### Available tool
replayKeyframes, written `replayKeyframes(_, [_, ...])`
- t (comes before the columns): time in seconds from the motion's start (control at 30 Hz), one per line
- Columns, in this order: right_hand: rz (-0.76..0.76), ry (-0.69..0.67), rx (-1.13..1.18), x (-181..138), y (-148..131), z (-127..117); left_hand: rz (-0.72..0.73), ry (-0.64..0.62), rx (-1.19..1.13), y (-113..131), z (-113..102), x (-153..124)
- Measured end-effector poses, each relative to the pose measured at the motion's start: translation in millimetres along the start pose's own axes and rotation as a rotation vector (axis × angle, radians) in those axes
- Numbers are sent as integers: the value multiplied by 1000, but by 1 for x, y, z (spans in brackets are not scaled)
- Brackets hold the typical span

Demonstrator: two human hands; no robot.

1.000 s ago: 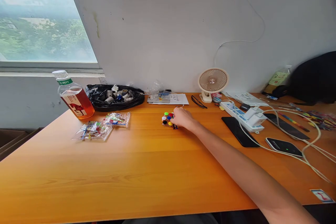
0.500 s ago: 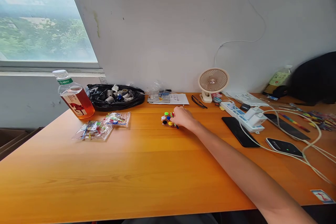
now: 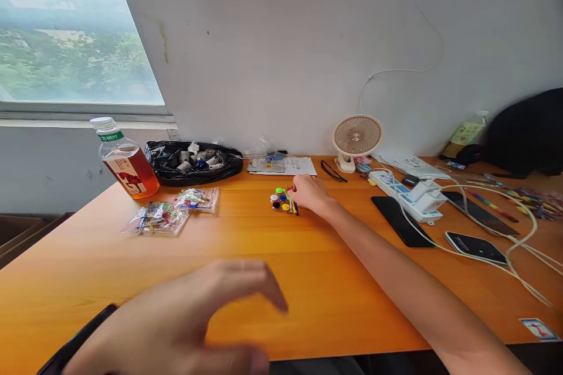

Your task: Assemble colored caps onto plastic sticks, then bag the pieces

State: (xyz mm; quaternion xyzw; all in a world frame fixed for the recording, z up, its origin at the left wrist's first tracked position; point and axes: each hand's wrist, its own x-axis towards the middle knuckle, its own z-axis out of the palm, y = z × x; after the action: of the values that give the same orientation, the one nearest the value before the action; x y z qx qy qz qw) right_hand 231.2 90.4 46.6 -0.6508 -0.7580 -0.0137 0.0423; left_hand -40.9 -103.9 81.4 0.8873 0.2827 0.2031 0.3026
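Observation:
My right hand [image 3: 308, 193] reaches out to the middle of the table with its fingers curled. It pinches the right edge of a small set of paint pots [image 3: 280, 200], which rests on the wood. The pots have lids in green, white, blue, black and yellow, and thin coloured sticks lie at their right side. My fingertips are partly hidden. Close to the camera, my left hand [image 3: 189, 304] hovers over the near table, blurred, with thumb and fingers apart and nothing between them.
Two clear packets [image 3: 160, 218] of colourful pieces lie left, beside a drink bottle [image 3: 127, 167] and a black plastic bag [image 3: 193, 164]. Behind stand papers [image 3: 303, 166], glasses [image 3: 333, 171] and a small fan [image 3: 357, 137]. A power strip [image 3: 407, 196], phones and loose white cables occupy the right.
My left hand has come into view from the lower left. My right hand stays at the paint pots and has shifted very slightly, uncovering more of the sticks.

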Motion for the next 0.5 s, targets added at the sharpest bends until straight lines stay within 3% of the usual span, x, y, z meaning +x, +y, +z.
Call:
replayKeyframes(0.07, [-8,16,-5,-1,1,-2,-101,-4,104,-23,-2,29])
replayKeyframes(0.3, [-20,40,25,-6,13,-14,-91,139,415,-120,23,104])
replayKeyframes(0.5, [-77,119,76,-10,25,-6,-66,255,502,-141,43,121])
